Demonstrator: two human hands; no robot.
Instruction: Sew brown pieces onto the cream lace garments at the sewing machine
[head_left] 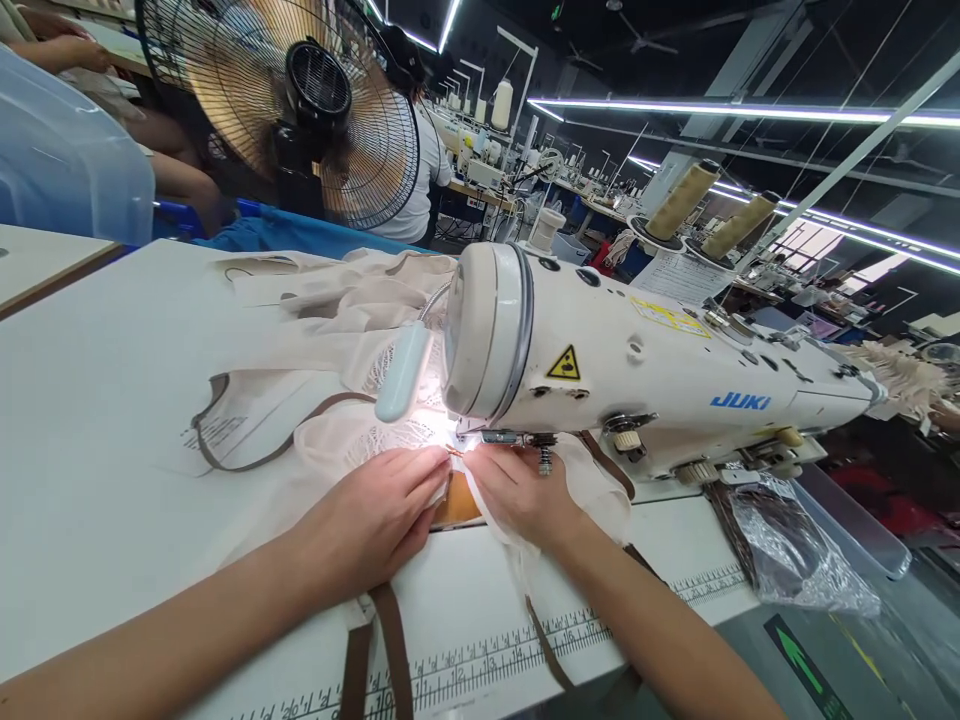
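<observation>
A white JUKI sewing machine (645,370) stands on the white table (90,430). Its small lamp (403,372) lights the needle area. Pale beige lace fabric (337,300) with brown elastic trim (247,455) lies under and behind the machine head. My left hand (382,515) rests flat on the fabric just left of the needle, fingers stretched out and together. Just right of the needle, my right hand (517,490) presses the fabric with fingers extended toward the presser foot. Brown strap ends (382,650) hang over the table's front edge.
A large standing fan (300,100) is behind the table at upper left. A seated person in a white shirt (424,170) works beyond it. Thread cones (682,200) stand behind the machine. A plastic bag (795,550) lies at the right. A printed ruler (525,645) runs along the table's front.
</observation>
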